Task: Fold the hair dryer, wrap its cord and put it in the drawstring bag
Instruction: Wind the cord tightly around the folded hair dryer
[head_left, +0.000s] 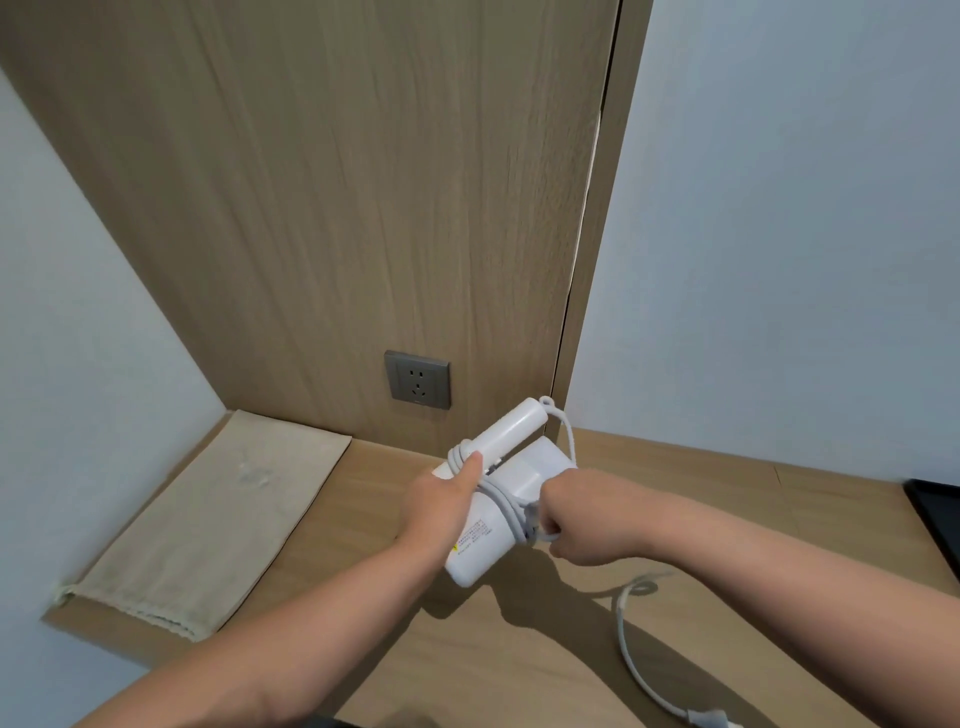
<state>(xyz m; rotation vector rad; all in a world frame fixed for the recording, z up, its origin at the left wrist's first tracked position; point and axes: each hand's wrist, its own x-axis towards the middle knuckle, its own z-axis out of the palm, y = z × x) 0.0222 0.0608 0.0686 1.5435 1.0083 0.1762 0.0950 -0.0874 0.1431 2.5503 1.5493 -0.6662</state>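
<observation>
A white hair dryer (511, 470) with its handle folded against the body is held above the wooden desk. My left hand (441, 501) grips its left side, thumb pressed on the cord turns. Several turns of the pale grey cord (498, 493) lie around the body. My right hand (563, 525) is closed on the cord just right of the dryer. The loose end of the cord (631, 639) trails over the desk to the plug (706, 719) at the bottom edge. A beige drawstring bag (218, 519) lies flat at the left.
The wooden desk (519, 649) runs along a wood wall panel with a grey wall socket (417, 380). White walls stand left and right. A dark flat object (937, 525) lies at the right edge of the desk.
</observation>
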